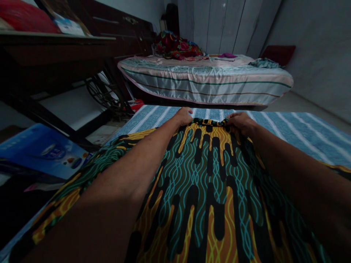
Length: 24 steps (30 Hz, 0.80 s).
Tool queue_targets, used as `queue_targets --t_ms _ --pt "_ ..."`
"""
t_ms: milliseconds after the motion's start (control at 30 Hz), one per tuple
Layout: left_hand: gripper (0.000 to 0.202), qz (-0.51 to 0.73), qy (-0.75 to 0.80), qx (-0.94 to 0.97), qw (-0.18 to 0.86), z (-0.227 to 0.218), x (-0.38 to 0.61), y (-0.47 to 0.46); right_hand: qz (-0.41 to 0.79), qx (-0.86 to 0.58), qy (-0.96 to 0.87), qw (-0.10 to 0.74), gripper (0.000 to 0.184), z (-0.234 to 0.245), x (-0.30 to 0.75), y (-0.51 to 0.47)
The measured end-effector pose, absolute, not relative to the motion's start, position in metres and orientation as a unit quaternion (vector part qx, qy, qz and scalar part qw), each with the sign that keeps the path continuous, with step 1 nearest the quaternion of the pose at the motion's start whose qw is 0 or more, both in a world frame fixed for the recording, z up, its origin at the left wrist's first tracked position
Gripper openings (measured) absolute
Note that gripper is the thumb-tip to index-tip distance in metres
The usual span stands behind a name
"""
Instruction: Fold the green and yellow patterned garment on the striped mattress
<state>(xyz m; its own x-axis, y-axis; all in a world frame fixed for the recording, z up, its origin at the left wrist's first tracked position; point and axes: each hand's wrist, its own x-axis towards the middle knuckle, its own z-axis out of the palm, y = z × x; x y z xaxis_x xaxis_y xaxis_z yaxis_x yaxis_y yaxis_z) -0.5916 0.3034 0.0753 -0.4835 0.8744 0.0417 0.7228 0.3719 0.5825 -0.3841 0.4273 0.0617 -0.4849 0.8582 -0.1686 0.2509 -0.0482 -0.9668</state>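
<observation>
A loose garment (pixel 197 175) with a black, green and orange wavy print lies spread over a blue-and-white striped bed cover (pixel 285 135). Its far edge (pixel 210 122) is narrow and gathered; I cannot tell whether it is a neckline or a waistband. At the left end of that edge, my left hand (pixel 184 116) is closed on the cloth. My right hand (pixel 242 122) pinches the right end, fingers bent over the fabric. Between the two hands the edge runs fairly straight. Both forearms reach across the garment and cover parts of it.
Beyond the striped cover stands a bed with a shiny pale spread (pixel 208 80), carrying a red floral blanket (pixel 178 45). On the left are a dark wooden table (pixel 57 49), a spoked wheel (pixel 105 91) beneath it, and a blue box (pixel 46 149). Grey wardrobe doors (pixel 216 25) line the back.
</observation>
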Motion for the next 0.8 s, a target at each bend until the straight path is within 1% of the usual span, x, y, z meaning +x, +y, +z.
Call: queue_targets --t_ms 167,233,333,467,567,633,700,767,800 --pt "0.051 0.311 0.811 0.480 0.124 0.077 -0.591 0.294 0.579 -0.384 -0.653 0.302 0.027 0.073 -0.378 0.424" --pt "0.052 0.311 0.810 0.482 0.121 0.075 -0.591 0.292 0.528 -0.386 -0.695 0.300 0.028 0.073 -0.378 0.424" --pt "0.051 0.285 0.815 0.494 0.107 0.070 -0.591 0.294 0.435 -0.425 -0.749 0.264 0.026 0.066 -0.383 0.426" --pt "0.051 0.241 0.817 0.519 0.066 0.067 -0.593 0.291 0.365 -0.428 -0.790 0.243 0.026 0.056 -0.385 0.434" --pt "0.048 0.206 0.822 0.530 0.033 0.068 -0.596 0.284 0.306 -0.430 -0.814 0.244 0.030 0.055 -0.379 0.434" --pt "0.044 0.185 0.828 0.529 0.011 0.069 -0.598 0.278 0.227 -0.440 -0.835 0.239 0.033 0.059 -0.374 0.427" --pt "0.040 0.165 0.834 0.527 -0.006 0.069 -0.598 0.274 0.112 -0.437 -0.864 0.225 0.034 0.063 -0.371 0.415" --pt "0.037 0.142 0.838 0.526 -0.017 0.070 -0.596 0.270 0.011 -0.401 -0.893 0.204 0.031 0.069 -0.371 0.400" --pt "0.035 0.130 0.840 0.526 -0.021 0.070 -0.595 0.268 -0.016 -0.376 -0.906 0.192 0.029 0.071 -0.373 0.394"
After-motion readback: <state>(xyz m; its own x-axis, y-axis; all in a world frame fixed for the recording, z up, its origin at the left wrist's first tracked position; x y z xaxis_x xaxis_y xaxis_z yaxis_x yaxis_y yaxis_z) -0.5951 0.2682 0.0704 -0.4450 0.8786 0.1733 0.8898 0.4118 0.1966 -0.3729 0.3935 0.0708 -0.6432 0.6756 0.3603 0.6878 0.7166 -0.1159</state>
